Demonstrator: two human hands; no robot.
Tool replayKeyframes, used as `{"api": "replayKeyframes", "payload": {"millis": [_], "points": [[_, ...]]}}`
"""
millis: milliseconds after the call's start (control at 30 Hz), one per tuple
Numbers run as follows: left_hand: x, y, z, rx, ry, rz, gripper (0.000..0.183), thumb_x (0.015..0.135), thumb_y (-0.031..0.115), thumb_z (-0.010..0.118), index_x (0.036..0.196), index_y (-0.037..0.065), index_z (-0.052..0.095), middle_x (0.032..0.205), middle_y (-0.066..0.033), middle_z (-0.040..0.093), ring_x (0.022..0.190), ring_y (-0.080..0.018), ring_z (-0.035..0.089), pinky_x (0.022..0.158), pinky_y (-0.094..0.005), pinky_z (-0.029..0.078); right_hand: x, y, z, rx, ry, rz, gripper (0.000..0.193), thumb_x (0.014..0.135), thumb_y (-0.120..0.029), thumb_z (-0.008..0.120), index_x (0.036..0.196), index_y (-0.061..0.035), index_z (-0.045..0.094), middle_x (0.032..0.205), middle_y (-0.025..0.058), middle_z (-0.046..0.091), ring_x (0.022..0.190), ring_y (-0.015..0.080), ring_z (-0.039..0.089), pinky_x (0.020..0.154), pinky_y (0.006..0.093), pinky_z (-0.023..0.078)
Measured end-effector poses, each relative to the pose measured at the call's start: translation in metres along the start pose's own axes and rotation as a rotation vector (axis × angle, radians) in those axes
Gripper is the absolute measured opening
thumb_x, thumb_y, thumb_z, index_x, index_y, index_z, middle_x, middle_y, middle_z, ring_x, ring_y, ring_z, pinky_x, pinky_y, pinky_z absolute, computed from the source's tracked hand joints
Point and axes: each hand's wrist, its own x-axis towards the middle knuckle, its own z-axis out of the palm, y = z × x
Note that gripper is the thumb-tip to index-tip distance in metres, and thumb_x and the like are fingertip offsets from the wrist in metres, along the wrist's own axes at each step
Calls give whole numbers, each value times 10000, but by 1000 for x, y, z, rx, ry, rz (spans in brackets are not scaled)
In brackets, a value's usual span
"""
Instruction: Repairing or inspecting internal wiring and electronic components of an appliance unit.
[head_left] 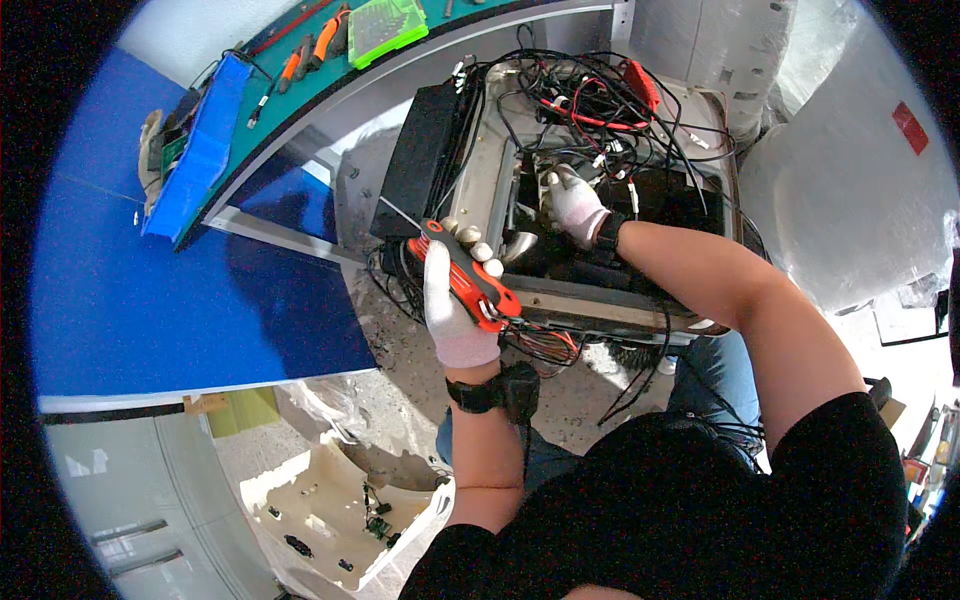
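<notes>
— So, what is the left hand (455, 310) holding?

— A red-and-black multi-tool (468, 276), grip closed round its handle, at the near left corner of the opened machine chassis (600, 300).

— And the right hand (575, 205)?

— Down inside the chassis, fingers curled among the tangled wires (600, 110); whether that grip holds anything, I cannot tell.

— Anything else about?

— A green bit case (385, 28) on the worktop's (300, 95) far edge.

Open chassis (600, 300): a wire tangle (600, 100) overhangs its rear, leaving a narrow gap at centre, filled by the right hand (577, 205); a black box (425, 155) walls the left side; the left hand (455, 310) and its tool (468, 275) block the front-left corner; bare floor (400, 350) lies below.
</notes>
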Motion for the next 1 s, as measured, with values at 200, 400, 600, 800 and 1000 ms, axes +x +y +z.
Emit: {"api": "replayKeyframes", "payload": {"millis": [200, 400, 600, 800, 1000], "points": [[-4, 7, -11, -40, -33, -2, 317, 953, 262, 483, 1187, 51, 443, 1020, -73, 521, 838, -148, 529, 669, -276, 474, -21, -13, 2, -586, 187, -468, 433, 931, -344, 462, 1197, -13, 543, 1193, 175, 578, 1072, 334, 555, 942, 380, 408], [-5, 8, -6, -3, -44, 19, 319, 953, 261, 482, 1188, 50, 439, 1015, -74, 517, 841, -147, 528, 663, -270, 474, -28, -42, -6, -782, 58, -393, 423, 928, -315, 451, 1153, 25, 562, 1144, 250, 578, 1105, 372, 532, 941, 387, 409], [-5, 9, -8, -11, -53, 7, 324, 956, 272, 476, 1188, 48, 441, 1005, -73, 514, 834, -143, 525, 651, -265, 470, -25, -52, 5, -870, -33, -361, 325, 914, -269, 451, 1030, -1, 595, 963, 241, 621, 945, 388, 588, 825, 428, 462], [-3, 5, -4, -5, -34, 21, 328, 956, 272, 476, 1190, 46, 440, 1006, -73, 513, 831, -143, 525, 648, -265, 472, -22, -45, 3, -449, -36, -279, 282, 896, -245, 465, 916, -3, 608, 890, 253, 627, 866, 421, 595, 776, 452, 479], [-4, 7, -7, -25, 1, 9, 339, 955, 272, 479, 1201, 42, 439, 1016, -80, 521, 826, -144, 524, 646, -264, 474, -46, -74, 9, -737, 21, -361, 266, 885, -206, 446, 896, 4, 609, 821, 238, 630, 785, 421, 604, 702, 460, 487]]}}
